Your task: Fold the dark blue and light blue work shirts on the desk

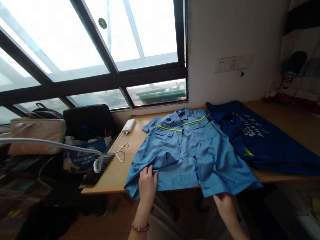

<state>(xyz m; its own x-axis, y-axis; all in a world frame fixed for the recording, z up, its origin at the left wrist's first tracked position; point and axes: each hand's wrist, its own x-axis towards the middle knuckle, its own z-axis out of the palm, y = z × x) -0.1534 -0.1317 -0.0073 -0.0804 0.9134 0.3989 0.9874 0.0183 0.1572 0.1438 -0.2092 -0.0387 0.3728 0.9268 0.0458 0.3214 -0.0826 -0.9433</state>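
A light blue short-sleeved work shirt (pixel 190 163) lies front up on the wooden table, collar toward the wall and hem over the near edge. Yellow-green stripes cross its chest, and its front panels are parted toward the bottom. My left hand (pixel 148 183) has its fingers closed on the left front panel, where the cloth is rucked up. At the right part of the hem, my right hand (pixel 225 201) grips the shirt from below; cloth hides most of its fingers. Dark blue clothing (pixel 272 143) with white print lies against the shirt's right side.
A white power bank (pixel 129 125) with a white cable lies left on the table (pixel 112 181). A dark phone (pixel 96 173) is at the left edge, beside a black chair (pixel 87 120) and bags. Behind are a window and a wall socket (pixel 232 63).
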